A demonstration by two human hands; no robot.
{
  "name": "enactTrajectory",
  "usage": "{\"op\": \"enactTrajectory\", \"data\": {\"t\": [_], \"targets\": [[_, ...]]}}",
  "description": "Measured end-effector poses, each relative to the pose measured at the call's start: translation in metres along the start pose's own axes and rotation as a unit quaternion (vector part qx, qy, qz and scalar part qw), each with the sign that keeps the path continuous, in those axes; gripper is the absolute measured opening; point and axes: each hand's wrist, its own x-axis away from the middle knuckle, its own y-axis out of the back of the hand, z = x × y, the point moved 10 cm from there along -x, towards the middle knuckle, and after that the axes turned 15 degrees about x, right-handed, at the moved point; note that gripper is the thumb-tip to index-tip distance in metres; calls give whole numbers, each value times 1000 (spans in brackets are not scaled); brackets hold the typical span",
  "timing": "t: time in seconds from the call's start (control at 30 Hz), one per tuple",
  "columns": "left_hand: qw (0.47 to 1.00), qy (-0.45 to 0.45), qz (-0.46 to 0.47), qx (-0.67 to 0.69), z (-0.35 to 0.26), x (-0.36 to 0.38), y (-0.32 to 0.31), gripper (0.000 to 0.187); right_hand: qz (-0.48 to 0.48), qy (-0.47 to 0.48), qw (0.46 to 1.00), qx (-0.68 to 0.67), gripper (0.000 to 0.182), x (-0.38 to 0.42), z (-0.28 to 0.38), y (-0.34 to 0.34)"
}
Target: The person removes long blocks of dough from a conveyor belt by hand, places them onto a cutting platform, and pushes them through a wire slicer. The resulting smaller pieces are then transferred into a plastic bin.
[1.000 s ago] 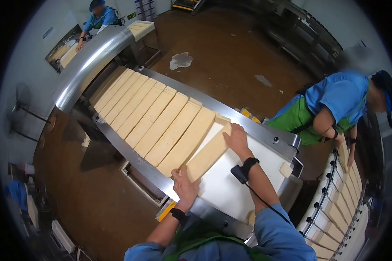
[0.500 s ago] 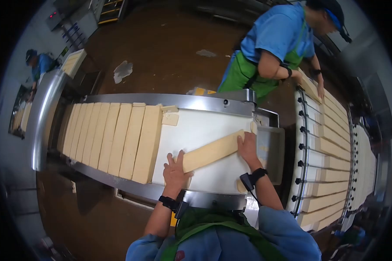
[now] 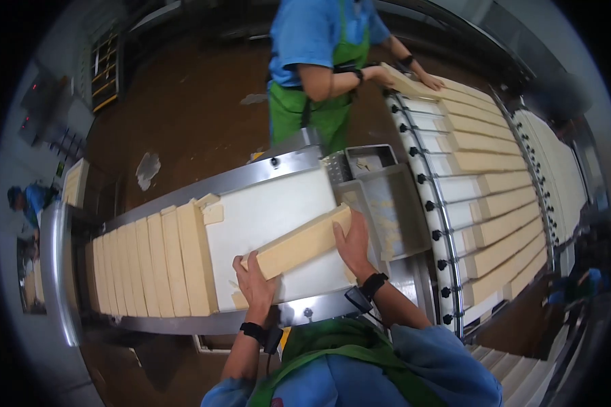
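A long cream-coloured block (image 3: 300, 243) is held at a slant between my hands, over the white belt (image 3: 268, 203). At its near left end, the fingers of my left hand (image 3: 255, 283) are closed on the block. My right hand (image 3: 354, 243) grips the opposite end, its thumb on the front side. Left of my hands, a row of similar blocks (image 3: 157, 261) stands packed side by side on the same belt. Small flat scraps (image 3: 213, 214) lie beside the last block of the row.
Metal rails (image 3: 231, 182) edge the belt. Past its right end are grey bins (image 3: 402, 210) with scraps. Farther right, a second conveyor (image 3: 433, 210) carries several blocks. A co-worker in a green apron (image 3: 312, 115) handles a block there. Another person (image 3: 30, 200) is at far left.
The block is lifted from the belt and tilted, with both hands still on its ends. My view has turned right, so the second conveyor and co-worker appear farther left.
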Motion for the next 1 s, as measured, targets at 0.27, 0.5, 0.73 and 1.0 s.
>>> {"op": "enactTrajectory", "data": {"t": [0.27, 0.5, 0.73, 1.0], "targets": [[979, -191, 31, 70, -138, 45, -86, 68, -182, -113, 973, 86, 55, 64, -97, 193], [929, -280, 209, 121, -285, 144, -193, 78, -316, -255, 900, 157, 50, 181, -210, 360], [870, -313, 367, 103, -383, 243, -260, 82, -376, -355, 841, 158, 39, 270, -314, 446], [832, -259, 485, 75, -403, 317, -295, 93, -348, -411, 830, 143, 37, 312, -414, 460]]}}
